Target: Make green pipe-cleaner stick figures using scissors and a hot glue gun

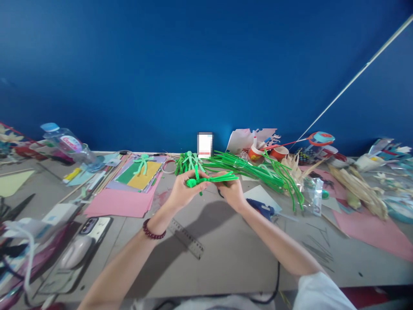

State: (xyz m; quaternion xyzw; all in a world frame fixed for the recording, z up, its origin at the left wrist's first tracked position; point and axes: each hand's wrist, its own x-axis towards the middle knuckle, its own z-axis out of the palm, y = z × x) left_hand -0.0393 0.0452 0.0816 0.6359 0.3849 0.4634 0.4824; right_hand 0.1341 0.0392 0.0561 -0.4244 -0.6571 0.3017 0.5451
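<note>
Obs. 1: Green fuzzy-wire piece (222,177) is held above the tabletop (238,258), near its far side: looped, knotted end by the left hand (190,187), straight ends pointing right. Left thumb and fingers are clamped on the looped end. Right hand (231,189) is at the straight ends, fingers bent and close together under them; whether they grip, cannot tell.

Obs. 2, risks (judged): the straight ends fan slightly. If the left pinch loosens while the right hand pulls, the loop could slip or twist open. The loose green stems (254,172) lie just beyond the hands; fuzzy surfaces could snag and drag some along. Blue glue gun (261,208) lies close by the right forearm; an outward swing of that arm could knock it. Nozzle heat: cannot tell. Dark cable (278,275) hangs at the near edge, under the right arm; a sleeve (319,292) could catch it.

Obs. 3, clearances: most room is nearer the body, between the forearms, where a clear ruler (187,239) lies flat. Left side is bounded by pink paper (121,202) and a phone (97,228); far side by the stems and blue wall (161,86). Lifting straight up meets least.
</note>
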